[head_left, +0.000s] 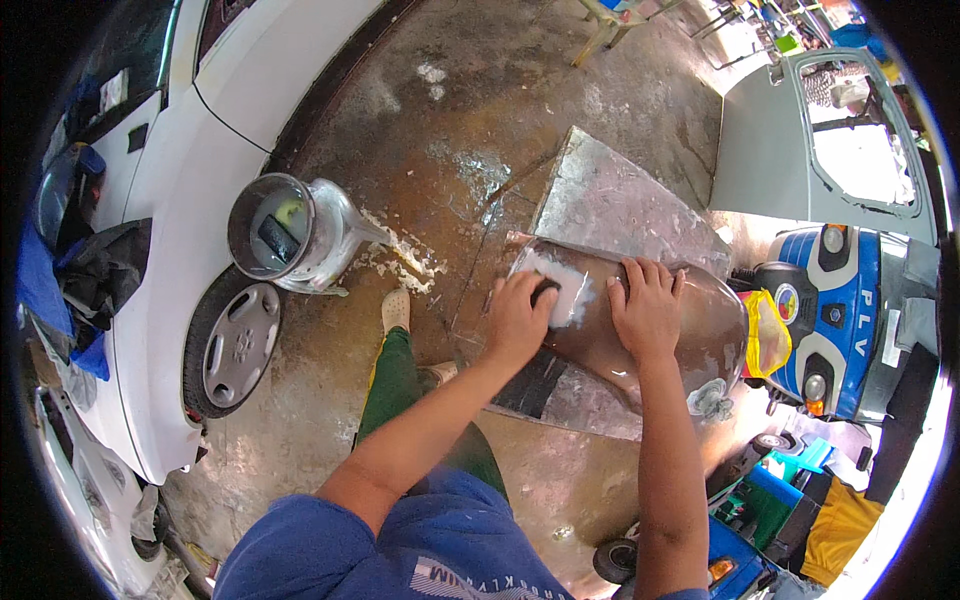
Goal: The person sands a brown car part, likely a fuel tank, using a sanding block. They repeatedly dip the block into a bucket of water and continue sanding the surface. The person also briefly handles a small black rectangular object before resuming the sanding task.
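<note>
A glossy brown curved body panel [610,345] lies in front of me, with a whitish patch [572,290] on its left part. My left hand [520,318] presses on this patch, fingers closed round a small dark sanding block [544,290] that they mostly hide. To the right, my right hand [648,308] rests on the panel's brown surface, fingers spread and nothing in them. Under the panel is a worn, greyish flat board [620,200]. A crumpled grey cloth [710,400] sits by the panel's near right edge.
A clear bucket [270,228] of cloudy water, holding a dark block, stands at left beside a white car [165,250] and a wheel [235,348]. At right are a detached grey door [765,140], a blue-and-white vehicle front [840,320] and a yellow bag [765,335]. The floor [400,130] looks wet.
</note>
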